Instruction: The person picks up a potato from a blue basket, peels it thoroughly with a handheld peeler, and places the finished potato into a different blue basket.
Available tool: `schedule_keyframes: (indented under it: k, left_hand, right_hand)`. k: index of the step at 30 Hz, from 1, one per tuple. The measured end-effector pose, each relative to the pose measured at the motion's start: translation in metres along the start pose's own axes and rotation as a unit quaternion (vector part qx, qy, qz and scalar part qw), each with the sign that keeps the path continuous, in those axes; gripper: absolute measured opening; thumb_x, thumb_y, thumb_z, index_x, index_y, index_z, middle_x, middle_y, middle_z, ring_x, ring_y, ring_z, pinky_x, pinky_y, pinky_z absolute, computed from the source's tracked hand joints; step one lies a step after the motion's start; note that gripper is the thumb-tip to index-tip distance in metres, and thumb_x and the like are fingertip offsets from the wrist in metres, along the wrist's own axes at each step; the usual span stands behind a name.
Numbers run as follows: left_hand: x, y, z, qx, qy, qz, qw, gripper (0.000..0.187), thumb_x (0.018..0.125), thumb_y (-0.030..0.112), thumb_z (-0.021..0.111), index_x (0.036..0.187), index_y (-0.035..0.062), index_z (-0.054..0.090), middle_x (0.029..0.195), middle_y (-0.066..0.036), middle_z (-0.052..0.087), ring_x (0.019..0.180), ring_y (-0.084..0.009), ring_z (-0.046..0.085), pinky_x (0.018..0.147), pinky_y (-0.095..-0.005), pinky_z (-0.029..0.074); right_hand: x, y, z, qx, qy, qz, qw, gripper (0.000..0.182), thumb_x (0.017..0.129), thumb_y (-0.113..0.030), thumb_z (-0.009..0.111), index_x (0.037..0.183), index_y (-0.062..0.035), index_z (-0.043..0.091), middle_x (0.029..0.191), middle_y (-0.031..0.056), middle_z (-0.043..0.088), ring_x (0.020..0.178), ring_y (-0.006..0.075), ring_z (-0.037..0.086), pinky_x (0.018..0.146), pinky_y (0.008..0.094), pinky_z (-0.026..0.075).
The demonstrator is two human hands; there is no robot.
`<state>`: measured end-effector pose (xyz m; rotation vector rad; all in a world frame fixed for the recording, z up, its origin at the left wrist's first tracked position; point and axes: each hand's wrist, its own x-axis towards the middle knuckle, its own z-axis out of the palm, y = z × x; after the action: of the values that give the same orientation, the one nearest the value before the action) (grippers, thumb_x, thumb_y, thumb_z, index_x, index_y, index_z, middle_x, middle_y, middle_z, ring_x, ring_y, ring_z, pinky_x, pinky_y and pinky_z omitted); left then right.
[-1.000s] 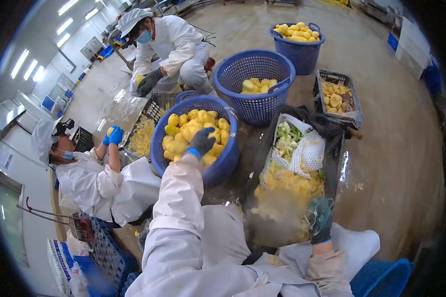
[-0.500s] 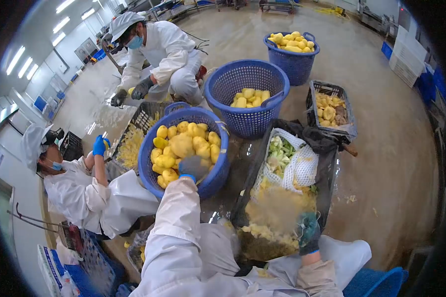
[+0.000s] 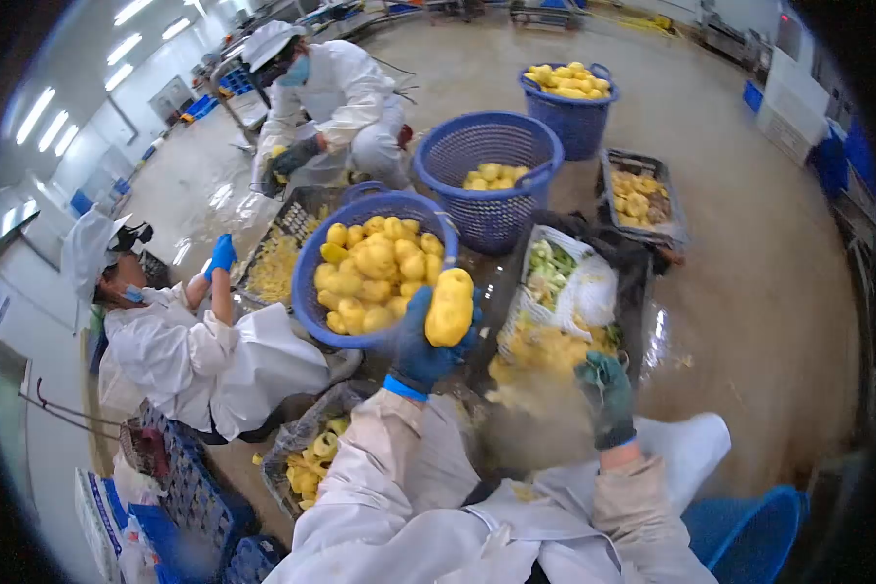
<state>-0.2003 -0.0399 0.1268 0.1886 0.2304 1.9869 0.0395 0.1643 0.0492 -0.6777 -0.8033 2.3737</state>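
Observation:
My left hand [image 3: 420, 348], in a dark blue glove, is closed round a large peeled yellow potato [image 3: 450, 308]. It is held up just in front of a blue basket [image 3: 307, 311] full of peeled potatoes [image 3: 375, 259]. My right hand [image 3: 608, 397], in a green glove, is curled closed above the near right end of a black crate [image 3: 642, 302]. Something thin shows at its fingers, too small to name. In that crate lie yellow peelings [image 3: 530, 352], white foam netting [image 3: 590, 292] and green scraps [image 3: 549, 268]. A blurred smear hides the crate's near part.
Another blue basket [image 3: 477, 209] and a farther one [image 3: 569, 117] hold potatoes. At right stands a small crate of scraps [image 3: 642, 200]. Two co-workers, one seated at left [image 3: 190, 350] and one crouching [image 3: 350, 107], flank a crate of peelings [image 3: 277, 263]. A blue tub [image 3: 749, 535] is near my right.
My left hand has come back from inside the potato basket, now with a potato in it. My right hand has risen from the peelings. The view has shifted slightly.

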Motion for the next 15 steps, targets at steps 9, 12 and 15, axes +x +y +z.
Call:
schedule_keyframes:
  k: [9,12,15]
  left_hand:
    - [-0.029,-0.175,0.007,-0.063,0.082,-0.101,0.989,0.044,0.093,0.042,0.050,0.125,0.0118,0.051,0.116,-0.009,0.059,0.101,-0.0258,0.060,0.087,-0.0425,0.051]
    - [-0.040,-0.192,-0.007,-0.043,0.060,-0.128,0.989,0.043,0.095,0.039,0.046,0.128,0.0132,0.049,0.119,-0.010,0.057,0.104,-0.0257,0.059,0.086,-0.0420,0.051]
    - [-0.057,-0.202,0.013,0.029,0.117,-0.135,0.983,0.045,0.095,0.040,0.044,0.129,0.0111,0.047,0.121,-0.014,0.056,0.105,-0.0277,0.058,0.085,-0.0408,0.052]
  right_hand:
    - [-0.064,-0.042,0.067,-0.394,-0.195,-0.200,0.876,0.023,0.084,-0.006,0.059,0.107,-0.0021,0.063,0.100,0.0086,0.063,0.081,0.0154,0.062,0.074,0.0280,0.050]
    - [-0.049,-0.025,0.046,-0.275,-0.182,-0.045,0.943,0.022,0.087,-0.012,0.062,0.104,0.0023,0.062,0.092,0.0092,0.065,0.076,0.0164,0.063,0.067,0.0297,0.052]
    - [-0.005,-0.044,0.004,-0.539,-0.073,-0.315,0.778,0.020,0.089,-0.017,0.059,0.096,0.0010,0.064,0.084,0.0064,0.065,0.072,0.0145,0.062,0.065,0.0289,0.051]
